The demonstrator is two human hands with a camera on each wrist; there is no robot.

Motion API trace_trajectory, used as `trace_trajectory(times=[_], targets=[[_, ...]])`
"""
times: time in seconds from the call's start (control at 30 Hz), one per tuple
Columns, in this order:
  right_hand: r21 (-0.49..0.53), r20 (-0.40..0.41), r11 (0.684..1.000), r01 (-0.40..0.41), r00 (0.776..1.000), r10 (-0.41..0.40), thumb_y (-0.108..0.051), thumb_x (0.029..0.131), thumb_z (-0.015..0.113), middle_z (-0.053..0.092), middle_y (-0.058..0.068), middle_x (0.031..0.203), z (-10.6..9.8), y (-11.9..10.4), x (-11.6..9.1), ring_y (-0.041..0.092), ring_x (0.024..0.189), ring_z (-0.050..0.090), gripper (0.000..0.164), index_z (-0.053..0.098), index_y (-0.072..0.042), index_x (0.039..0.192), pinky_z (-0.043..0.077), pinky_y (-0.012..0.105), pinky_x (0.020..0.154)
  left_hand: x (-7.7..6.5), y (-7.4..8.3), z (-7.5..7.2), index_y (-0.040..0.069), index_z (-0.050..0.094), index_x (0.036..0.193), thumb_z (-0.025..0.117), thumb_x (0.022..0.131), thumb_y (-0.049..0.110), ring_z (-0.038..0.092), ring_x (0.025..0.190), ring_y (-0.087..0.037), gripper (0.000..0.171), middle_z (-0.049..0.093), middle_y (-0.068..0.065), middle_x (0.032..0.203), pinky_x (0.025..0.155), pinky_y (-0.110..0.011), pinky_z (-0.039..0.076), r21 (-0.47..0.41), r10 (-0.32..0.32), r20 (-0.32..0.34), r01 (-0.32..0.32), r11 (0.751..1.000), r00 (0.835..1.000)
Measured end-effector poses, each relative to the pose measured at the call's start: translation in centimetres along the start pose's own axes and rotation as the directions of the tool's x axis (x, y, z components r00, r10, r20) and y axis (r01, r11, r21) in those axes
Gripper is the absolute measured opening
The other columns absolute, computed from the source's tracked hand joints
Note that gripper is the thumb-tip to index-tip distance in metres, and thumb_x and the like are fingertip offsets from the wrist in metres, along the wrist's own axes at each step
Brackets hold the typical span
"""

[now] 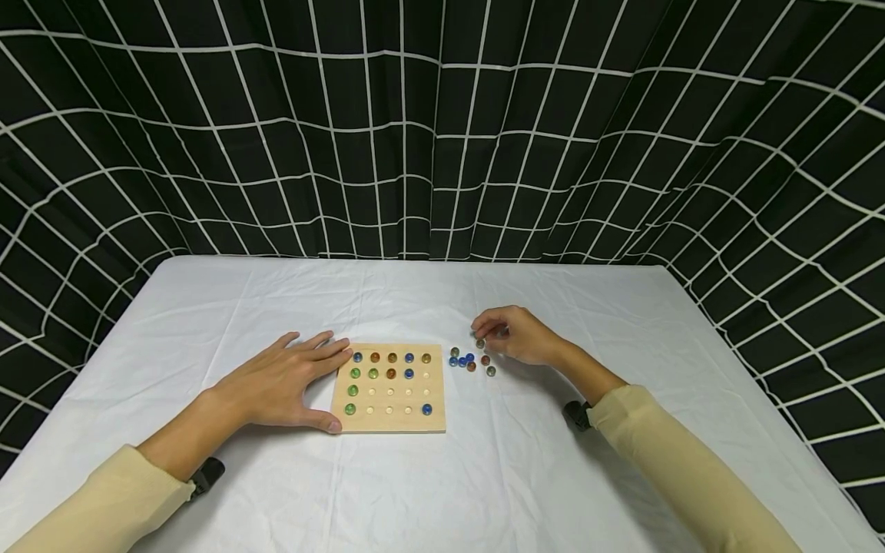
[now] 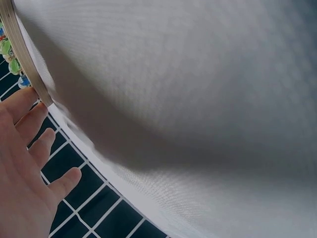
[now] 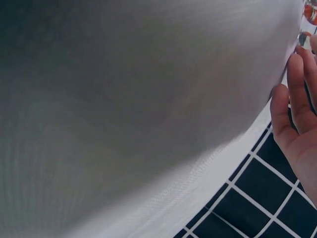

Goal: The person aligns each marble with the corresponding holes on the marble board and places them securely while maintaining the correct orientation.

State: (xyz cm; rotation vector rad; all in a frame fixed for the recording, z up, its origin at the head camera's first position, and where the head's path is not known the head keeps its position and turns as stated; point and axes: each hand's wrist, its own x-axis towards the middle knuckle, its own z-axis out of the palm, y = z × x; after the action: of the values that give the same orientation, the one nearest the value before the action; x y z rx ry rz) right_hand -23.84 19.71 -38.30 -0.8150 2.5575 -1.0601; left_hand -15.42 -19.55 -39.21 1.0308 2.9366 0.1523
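Observation:
A square wooden pegboard lies on the white cloth, with rows of shallow holes. Blue, green, amber and brown glass marbles fill its top row, left column and some other holes. My left hand spreads along the board's left side, thumb at the lower corner and index finger at the upper one; in the left wrist view its fingers look extended. Right of the board, my right hand pinches a clear marble between thumb and index finger, low over the cloth.
Several loose marbles, blue, reddish and clear, lie grouped between the board and my right hand. The white-clothed table ends at the back against a black curtain with a white grid. Dark wrist cameras sit at both cuffs.

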Motion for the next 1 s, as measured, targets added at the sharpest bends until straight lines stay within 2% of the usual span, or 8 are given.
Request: trace_trajectory(times=[0.23, 0.7, 1.0], targets=[[-0.016, 0.002, 1.000, -0.006, 1.000, 0.006, 0.014, 0.087, 0.062, 0.072, 0.008, 0.097, 0.1, 0.0, 0.2, 0.020, 0.093, 0.064, 0.027, 0.069, 0.001, 0.110, 0.051, 0.033, 0.080, 0.1, 0.1, 0.0, 0.015, 0.043, 0.152, 0.049, 0.070, 0.092, 0.034, 0.145, -0.031, 0.113, 0.040, -0.003, 0.157, 0.113, -0.065, 0.025, -0.004, -0.010, 0.010, 0.010, 1.000, 1.000], [-0.068, -0.018, 0.998, 0.012, 1.000, -0.013, 0.011, 0.087, 0.064, 0.071, 0.006, 0.093, 0.5, -0.2, 0.3, 0.019, 0.089, 0.063, 0.024, 0.070, 0.001, 0.107, 0.052, 0.032, 0.077, 0.1, 0.0, 0.1, 0.016, 0.042, 0.153, 0.050, 0.070, 0.092, 0.033, 0.145, -0.031, 0.112, 0.039, -0.003, 0.157, 0.113, -0.064, 0.026, -0.002, -0.003, 0.005, 0.003, 1.000, 1.000], [-0.040, -0.039, 0.999, 0.021, 0.999, -0.023, 0.007, 0.089, 0.067, 0.071, 0.006, 0.093, 1.0, -0.9, 0.4, 0.018, 0.087, 0.064, 0.021, 0.070, 0.003, 0.109, 0.055, 0.032, 0.079, -0.1, -0.1, 0.1, 0.016, 0.042, 0.153, 0.047, 0.070, 0.092, 0.033, 0.145, -0.031, 0.113, 0.039, -0.003, 0.157, 0.113, -0.065, 0.026, 0.002, -0.004, 0.009, 0.004, 1.000, 1.000]])
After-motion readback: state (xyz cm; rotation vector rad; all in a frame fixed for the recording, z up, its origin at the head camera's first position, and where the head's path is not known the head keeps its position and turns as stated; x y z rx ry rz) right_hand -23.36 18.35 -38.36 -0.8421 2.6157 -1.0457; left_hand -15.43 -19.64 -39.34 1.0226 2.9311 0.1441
